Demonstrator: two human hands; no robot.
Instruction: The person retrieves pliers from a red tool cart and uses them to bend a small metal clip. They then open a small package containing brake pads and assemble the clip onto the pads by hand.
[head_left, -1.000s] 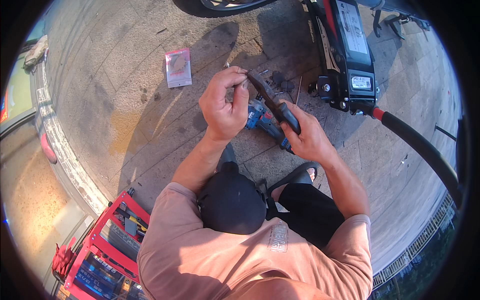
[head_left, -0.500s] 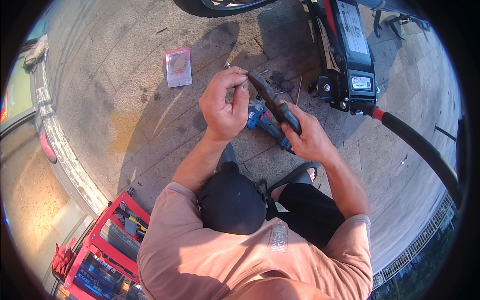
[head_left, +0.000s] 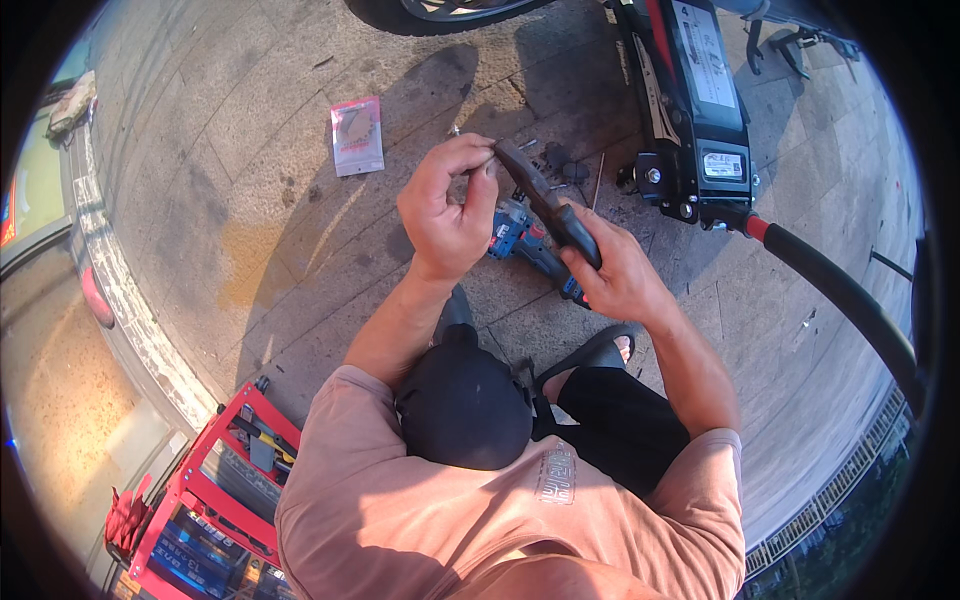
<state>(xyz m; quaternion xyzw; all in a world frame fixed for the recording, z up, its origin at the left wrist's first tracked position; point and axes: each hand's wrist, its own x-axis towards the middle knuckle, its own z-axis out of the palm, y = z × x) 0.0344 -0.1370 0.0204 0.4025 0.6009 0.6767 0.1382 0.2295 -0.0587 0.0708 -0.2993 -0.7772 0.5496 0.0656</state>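
Note:
My right hand (head_left: 622, 268) grips the dark handles of a pair of pliers (head_left: 535, 183), whose jaws point up and to the left. My left hand (head_left: 447, 210) is closed in a pinch at the tip of the jaws. Whatever lies between those fingertips is too small to make out. Beneath the pliers, a blue and black cordless power tool (head_left: 522, 243) lies on the paving, partly covered by my right hand and the pliers. Small dark parts (head_left: 572, 170) and a thin rod (head_left: 598, 180) are on the ground just beyond.
A flat clear-and-pink packet (head_left: 357, 140) lies farther left. At the far right stands a black floor jack (head_left: 745, 130) with a long padded handle (head_left: 830, 285). A tyre (head_left: 440, 22) shows at the far edge. A red tool cart (head_left: 185, 480) stands near left.
Both hands and the pliers have shifted only very slightly. The pinch at the jaw tips stays the same, and nothing has been let go.

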